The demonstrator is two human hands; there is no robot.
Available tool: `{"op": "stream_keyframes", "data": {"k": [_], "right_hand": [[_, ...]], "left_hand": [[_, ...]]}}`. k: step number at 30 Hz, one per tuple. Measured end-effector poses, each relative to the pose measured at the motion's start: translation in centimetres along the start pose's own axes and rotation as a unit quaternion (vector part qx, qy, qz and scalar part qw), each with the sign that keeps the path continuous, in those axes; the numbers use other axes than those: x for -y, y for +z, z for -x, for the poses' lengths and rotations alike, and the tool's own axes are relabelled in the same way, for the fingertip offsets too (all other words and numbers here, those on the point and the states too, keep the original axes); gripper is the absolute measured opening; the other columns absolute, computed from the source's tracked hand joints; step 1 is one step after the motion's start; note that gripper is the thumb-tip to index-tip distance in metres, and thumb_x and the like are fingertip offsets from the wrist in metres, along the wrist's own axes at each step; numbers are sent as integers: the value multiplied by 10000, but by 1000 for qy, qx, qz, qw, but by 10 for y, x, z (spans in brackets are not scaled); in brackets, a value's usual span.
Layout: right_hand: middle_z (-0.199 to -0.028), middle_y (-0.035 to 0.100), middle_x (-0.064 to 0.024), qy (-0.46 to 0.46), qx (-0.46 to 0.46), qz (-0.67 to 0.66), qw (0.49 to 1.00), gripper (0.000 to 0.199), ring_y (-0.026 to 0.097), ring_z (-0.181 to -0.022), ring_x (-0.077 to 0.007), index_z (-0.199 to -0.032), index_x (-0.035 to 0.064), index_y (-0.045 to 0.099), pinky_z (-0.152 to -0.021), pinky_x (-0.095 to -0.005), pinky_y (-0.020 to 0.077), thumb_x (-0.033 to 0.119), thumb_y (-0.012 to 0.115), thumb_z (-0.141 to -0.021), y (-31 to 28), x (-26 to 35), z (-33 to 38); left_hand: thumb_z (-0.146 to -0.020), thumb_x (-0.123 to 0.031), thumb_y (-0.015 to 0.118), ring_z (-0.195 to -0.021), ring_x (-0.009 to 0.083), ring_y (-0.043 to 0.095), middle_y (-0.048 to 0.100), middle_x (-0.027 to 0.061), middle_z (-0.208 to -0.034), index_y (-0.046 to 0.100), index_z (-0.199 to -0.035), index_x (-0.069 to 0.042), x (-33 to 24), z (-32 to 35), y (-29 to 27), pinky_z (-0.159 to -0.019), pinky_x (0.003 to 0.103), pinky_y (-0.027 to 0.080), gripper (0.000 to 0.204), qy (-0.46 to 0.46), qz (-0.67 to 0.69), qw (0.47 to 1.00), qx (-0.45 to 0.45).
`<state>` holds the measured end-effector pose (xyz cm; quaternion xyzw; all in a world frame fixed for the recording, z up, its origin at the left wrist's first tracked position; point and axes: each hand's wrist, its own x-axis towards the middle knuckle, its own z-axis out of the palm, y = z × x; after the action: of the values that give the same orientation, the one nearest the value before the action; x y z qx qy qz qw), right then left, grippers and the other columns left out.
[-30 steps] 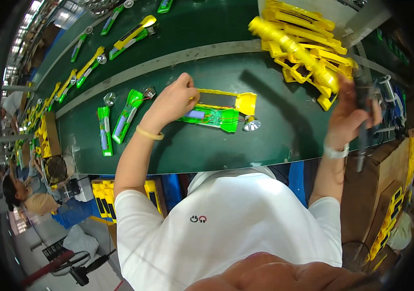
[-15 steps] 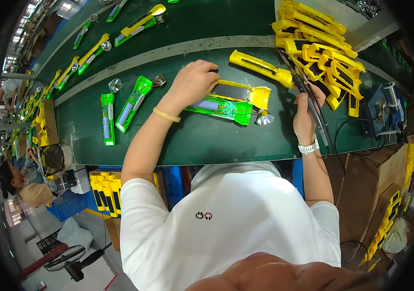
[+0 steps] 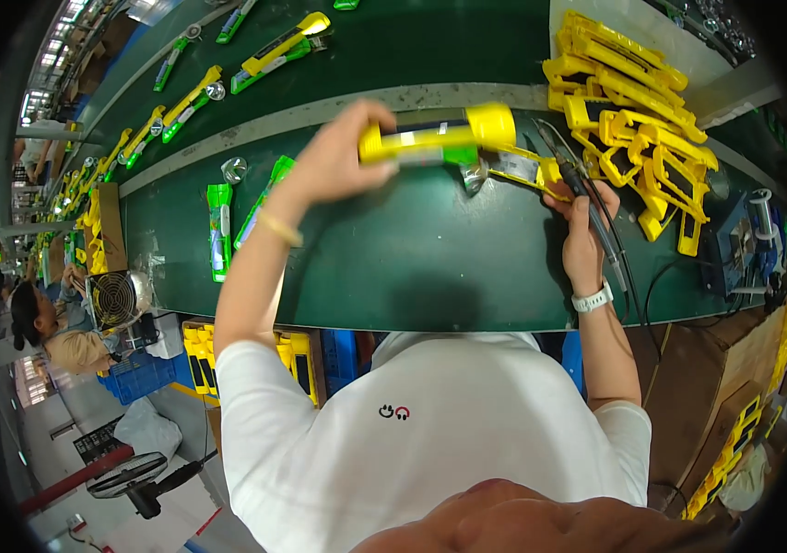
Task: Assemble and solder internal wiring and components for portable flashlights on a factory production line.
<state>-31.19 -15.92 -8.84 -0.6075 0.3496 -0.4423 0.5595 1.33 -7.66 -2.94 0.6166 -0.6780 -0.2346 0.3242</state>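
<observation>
My left hand (image 3: pixel 343 155), blurred by motion, is closed around the left end of a yellow and green flashlight (image 3: pixel 449 136). The flashlight is held above the table, its yellow half uppermost. A silvery reflector cup (image 3: pixel 474 177) hangs at its right end. My right hand (image 3: pixel 585 226) grips a soldering iron (image 3: pixel 606 230) against the palm, its tip pointing to the far side. At the fingers of that hand is the end of a yellow casing half (image 3: pixel 524 169), apparently pinched, its grey inner face showing. Left of centre lie a green flashlight half (image 3: pixel 219 230) and another (image 3: pixel 264 198), partly behind my left arm.
Yellow casing parts (image 3: pixel 638 129) are heaped at the far right. A blue soldering station (image 3: pixel 730 244) with a solder spool stands by the right edge. Beyond a grey rail (image 3: pixel 320 109) lie more flashlights. At far left are a fan (image 3: pixel 115 297) and another person (image 3: pixel 52 323).
My left hand has lifted the flashlight off the table and brought its yellow half over the green one. The loose yellow casing half has turned over and sits at my right fingers.
</observation>
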Motion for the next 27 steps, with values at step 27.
{"op": "stream_keyframes", "data": {"k": [27], "right_hand": [[-1031,585,-176,42,16,-60,997,277,623,-915,-234,-1165,28,318,-824,-336,511,195,420,-968,6,16,3]], "left_hand": [[-614,-119,746,-965,269,514,552,75,-1002,579,-1052,-84,-45,101,25,-850,391,390,470,-3,-236,971,-30]]}}
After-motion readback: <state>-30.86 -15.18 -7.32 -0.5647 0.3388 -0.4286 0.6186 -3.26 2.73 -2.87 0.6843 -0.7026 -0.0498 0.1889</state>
